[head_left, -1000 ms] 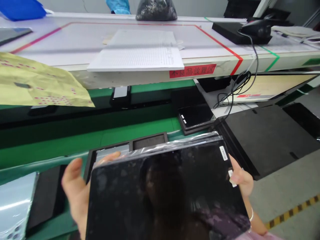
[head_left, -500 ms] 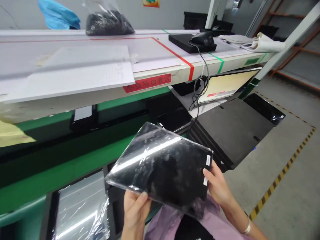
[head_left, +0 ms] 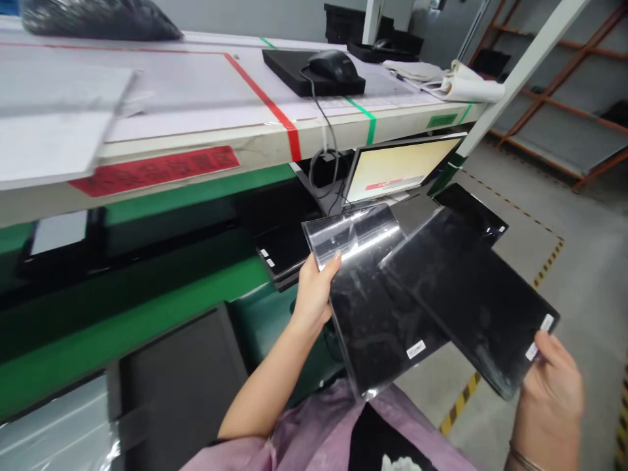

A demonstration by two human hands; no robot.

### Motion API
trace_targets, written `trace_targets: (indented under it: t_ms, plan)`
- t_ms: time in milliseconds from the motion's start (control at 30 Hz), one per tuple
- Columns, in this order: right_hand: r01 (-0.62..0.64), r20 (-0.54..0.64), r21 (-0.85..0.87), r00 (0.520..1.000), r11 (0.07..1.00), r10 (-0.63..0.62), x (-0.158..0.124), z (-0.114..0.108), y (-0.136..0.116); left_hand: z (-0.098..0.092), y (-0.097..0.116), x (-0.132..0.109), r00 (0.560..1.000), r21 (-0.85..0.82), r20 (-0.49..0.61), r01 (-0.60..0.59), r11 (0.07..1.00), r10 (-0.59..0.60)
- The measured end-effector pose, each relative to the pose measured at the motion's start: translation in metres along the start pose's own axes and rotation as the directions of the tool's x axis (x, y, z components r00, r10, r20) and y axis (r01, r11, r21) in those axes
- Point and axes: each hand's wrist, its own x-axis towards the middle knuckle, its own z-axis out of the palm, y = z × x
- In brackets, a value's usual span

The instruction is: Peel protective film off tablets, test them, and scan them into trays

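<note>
Over at the green assembly line (head_left: 137, 314), we've got two black panels fanned out past its edge: our left hand (head_left: 311, 301) grips the film-wrapped panel (head_left: 373, 314), our right hand (head_left: 549, 405) clasps the other panel (head_left: 471, 294).

Smooth, glossy black display panels (head_left: 471, 301), one under shiny, clear plastic film (head_left: 350, 235). Matt black foam tray (head_left: 181, 386). Matt black plastic mouse (head_left: 333, 65). Smooth red paper label (head_left: 157, 170). Dull, faintly mottled concrete floor (head_left: 589, 275). Soft, creased lilac cloth smock (head_left: 314, 435). Orange-painted metal shelving (head_left: 549, 98).
</note>
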Motion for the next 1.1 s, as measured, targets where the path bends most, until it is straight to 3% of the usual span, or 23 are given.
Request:
trace_targets:
  t_ms: [133, 233, 400, 533, 600, 700, 733, 767, 833, 900, 933, 967, 1000, 1033, 1100]
  plan:
    - [0.038, -0.097, 0.079, 0.995, 0.996, -0.031, 0.052, 0.010, -0.013, 0.042, -0.035, 0.026, 1.000, -0.063, -0.001, 0.009, 0.998, -0.009]
    - [0.041, -0.106, 0.135, 0.994, 0.990, -0.027, 0.090, 0.028, -0.008, 0.058, -0.059, 0.043, 0.999, -0.005, -0.049, 0.002, 1.000, -0.002]
    - [0.036, -0.057, 0.147, 0.998, 0.989, -0.028, 0.146, 0.057, 0.014, 0.056, -0.083, 0.063, 0.991, 0.272, -0.104, -0.049, 0.961, 0.080]
    - [-0.023, 0.035, 0.125, 0.999, 0.992, 0.019, 0.167, 0.075, 0.028, 0.046, -0.079, 0.062, 0.991, 0.455, -0.107, -0.021, 0.890, 0.078]
    - [-0.056, 0.075, 0.111, 0.996, 0.992, 0.047, 0.167, 0.080, 0.031, 0.043, -0.070, 0.051, 0.979, 0.571, -0.170, 0.007, 0.821, 0.110]
    - [-0.100, 0.144, 0.087, 0.986, 0.991, 0.087, 0.152, 0.086, 0.028, 0.045, -0.058, 0.025, 0.927, 0.827, -0.244, 0.045, 0.560, 0.286]
    - [-0.124, 0.171, 0.081, 0.979, 0.989, 0.108, 0.142, 0.089, 0.025, 0.046, -0.055, 0.014, 0.929, 0.872, -0.202, 0.027, 0.489, 0.310]
    - [-0.149, 0.187, 0.076, 0.973, 0.986, 0.132, 0.130, 0.093, 0.022, 0.048, -0.054, 0.003, 0.952, 0.874, -0.129, -0.024, 0.486, 0.278]
    - [-0.206, 0.219, 0.064, 0.957, 0.976, 0.188, 0.098, 0.103, 0.016, 0.052, -0.058, -0.019, 0.991, 0.701, 0.111, -0.128, 0.701, 0.070]
    - [-0.253, 0.283, 0.048, 0.931, 0.966, 0.230, 0.058, 0.114, 0.011, 0.052, -0.067, -0.039, 0.916, 0.364, 0.392, -0.065, 0.929, -0.089]
    - [-0.272, 0.339, 0.038, 0.909, 0.962, 0.244, 0.037, 0.119, 0.010, 0.050, -0.073, -0.048, 0.884, 0.211, 0.459, -0.014, 0.977, -0.086]
    - [-0.295, 0.405, 0.027, 0.877, 0.955, 0.260, 0.016, 0.122, 0.010, 0.044, -0.078, -0.057, 0.895, 0.091, 0.444, 0.000, 0.996, -0.040]
    - [-0.326, 0.476, 0.001, 0.831, 0.945, 0.287, -0.004, 0.123, 0.012, 0.036, -0.082, -0.066, 0.935, 0.006, 0.354, -0.026, 1.000, 0.023]
    - [-0.359, 0.551, -0.040, 0.771, 0.932, 0.320, -0.022, 0.124, 0.014, 0.024, -0.084, -0.074, 0.974, -0.050, 0.211, -0.077, 0.996, 0.086]
    - [-0.401, 0.689, -0.137, 0.618, 0.906, 0.378, -0.051, 0.124, 0.022, -0.012, -0.079, -0.090, 0.987, -0.090, -0.080, -0.148, 0.985, 0.141]
